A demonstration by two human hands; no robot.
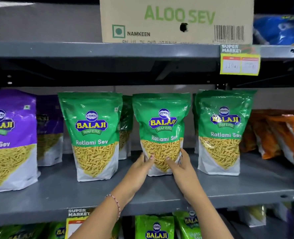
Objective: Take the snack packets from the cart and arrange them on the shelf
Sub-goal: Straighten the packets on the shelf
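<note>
Grey shelf (74,192), three front green packets, middle packet (161,128) under both hands' clamped grip: left (142,167), right (182,167).

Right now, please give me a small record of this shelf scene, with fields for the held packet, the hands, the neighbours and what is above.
held packet: green Ratlami Sev packet, upright on the grey shelf
left hand: grips its lower left edge
right hand: grips its lower right edge
neighbours: one green packet on each side, purple Aloo Sev packet far left
above: cardboard box marked ALOO SEV
</note>
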